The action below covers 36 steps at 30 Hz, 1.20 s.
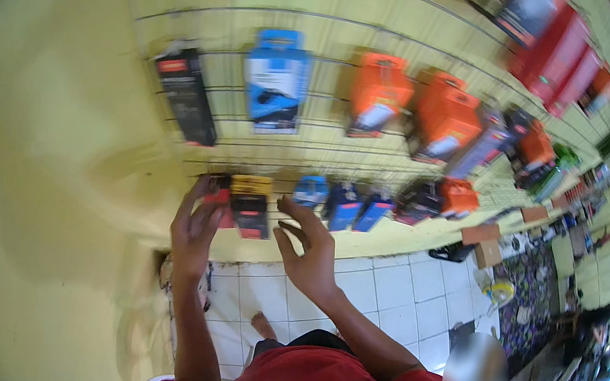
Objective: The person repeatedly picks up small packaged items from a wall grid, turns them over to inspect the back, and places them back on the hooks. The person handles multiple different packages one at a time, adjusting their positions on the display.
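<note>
My left hand (194,233) is raised at the left end of the lower row of hanging boxes. Its fingers are curved and apart, over the edge of a red and black box (221,209); whether they touch it I cannot tell. Right beside that box hangs a black box with a yellow top (249,210), between my two hands. My right hand (308,258) is held up to its right, thumb and fingers spread in a curve with nothing between them. Small blue boxes (344,206) hang just beyond its fingertips.
A wire grid rack (208,50) covers the yellow wall. On its upper row hang a black box (186,98), a blue and white box (275,83) and orange boxes (381,95). White floor tiles (393,286) lie below; cardboard boxes (486,253) and people stand at the right.
</note>
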Motion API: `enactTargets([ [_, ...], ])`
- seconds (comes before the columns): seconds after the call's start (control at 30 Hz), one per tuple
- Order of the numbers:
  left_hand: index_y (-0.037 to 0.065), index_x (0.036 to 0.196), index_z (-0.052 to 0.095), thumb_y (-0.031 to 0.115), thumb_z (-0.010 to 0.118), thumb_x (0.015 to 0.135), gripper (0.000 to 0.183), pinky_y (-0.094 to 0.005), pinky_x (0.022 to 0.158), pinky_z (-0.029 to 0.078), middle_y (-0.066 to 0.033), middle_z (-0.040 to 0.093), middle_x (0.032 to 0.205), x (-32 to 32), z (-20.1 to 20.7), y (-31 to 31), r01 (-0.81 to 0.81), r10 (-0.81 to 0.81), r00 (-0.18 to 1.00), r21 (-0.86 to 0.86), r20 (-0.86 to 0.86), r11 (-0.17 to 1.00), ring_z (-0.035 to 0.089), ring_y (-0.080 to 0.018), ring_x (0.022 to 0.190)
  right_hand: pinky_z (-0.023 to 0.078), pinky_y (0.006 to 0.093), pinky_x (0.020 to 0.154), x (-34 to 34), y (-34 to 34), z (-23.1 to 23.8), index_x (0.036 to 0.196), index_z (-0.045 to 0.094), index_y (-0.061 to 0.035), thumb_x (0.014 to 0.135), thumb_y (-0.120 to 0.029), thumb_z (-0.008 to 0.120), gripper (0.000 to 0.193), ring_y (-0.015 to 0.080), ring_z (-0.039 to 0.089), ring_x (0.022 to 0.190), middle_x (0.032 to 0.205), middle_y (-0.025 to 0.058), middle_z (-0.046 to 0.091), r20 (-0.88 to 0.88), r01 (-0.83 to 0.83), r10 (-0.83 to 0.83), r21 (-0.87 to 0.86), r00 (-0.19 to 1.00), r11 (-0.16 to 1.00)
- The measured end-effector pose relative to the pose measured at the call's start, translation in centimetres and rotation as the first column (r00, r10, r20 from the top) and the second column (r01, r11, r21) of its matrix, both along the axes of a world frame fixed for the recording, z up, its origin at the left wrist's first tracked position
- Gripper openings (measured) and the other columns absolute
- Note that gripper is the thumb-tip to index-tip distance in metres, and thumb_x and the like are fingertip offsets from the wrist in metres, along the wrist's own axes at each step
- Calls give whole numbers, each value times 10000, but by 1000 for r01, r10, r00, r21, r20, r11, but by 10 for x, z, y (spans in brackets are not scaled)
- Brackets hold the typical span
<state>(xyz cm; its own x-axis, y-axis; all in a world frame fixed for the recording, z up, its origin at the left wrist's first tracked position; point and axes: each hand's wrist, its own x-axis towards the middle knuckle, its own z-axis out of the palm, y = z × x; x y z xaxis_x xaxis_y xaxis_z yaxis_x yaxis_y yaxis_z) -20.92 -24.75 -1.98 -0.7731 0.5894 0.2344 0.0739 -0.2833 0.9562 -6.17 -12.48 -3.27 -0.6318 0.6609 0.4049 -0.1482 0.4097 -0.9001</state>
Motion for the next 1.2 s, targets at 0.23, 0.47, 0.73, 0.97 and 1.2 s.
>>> enactTargets([
  [0.23, -11, 1397, 520, 36, 631, 947, 467, -332, 944, 493, -93, 628, 1176, 159, -30, 83, 362, -362, 932, -6, -29, 932, 639, -182, 1039, 569, 327, 958, 204, 77, -28, 1330, 562, 32, 911, 103, 615, 428, 231, 621, 1191, 1283, 153, 605, -9, 247, -251, -154, 968, 957],
  [0.47, 16, 1381, 524, -48, 612, 944, 451, -317, 974, 494, -91, 603, 1186, 354, -21, 214, 679, -678, 732, 1, -62, 734, 629, -159, 1076, 539, 319, 981, 404, 142, -9, 1325, 559, 46, 943, 78, 589, 384, 225, 593, 1238, 1315, 146, 605, -108, 477, -507, -218, 855, 851],
  [0.73, 1, 1358, 524, -63, 592, 954, 415, -316, 989, 499, -115, 614, 1201, 474, -8, 340, 785, -786, 613, -55, -77, 618, 636, -175, 1093, 499, 348, 1026, 537, 252, 0, 1355, 528, 63, 952, 46, 599, 410, 237, 592, 1242, 1333, 170, 608, -158, 537, -585, -264, 795, 801],
  [0.97, -21, 1369, 501, -3, 585, 971, 408, -313, 1025, 459, -87, 621, 1197, 517, 99, 492, 818, -737, 569, 164, -364, 551, 589, -158, 1152, 514, 325, 983, 604, 428, 129, 1328, 578, 33, 956, -34, 633, 381, 195, 611, 1196, 1275, 137, 646, -314, 541, -499, 58, 808, 839],
  [1.2, -47, 1355, 516, 143, 581, 1024, 387, -306, 983, 498, -111, 621, 1239, 612, 281, 651, 789, -534, 576, 251, -618, 561, 612, -181, 1139, 522, 289, 938, 672, 617, 301, 1320, 596, 61, 985, -137, 637, 391, 174, 658, 1075, 1202, 158, 690, -421, 588, -452, 285, 786, 757],
])
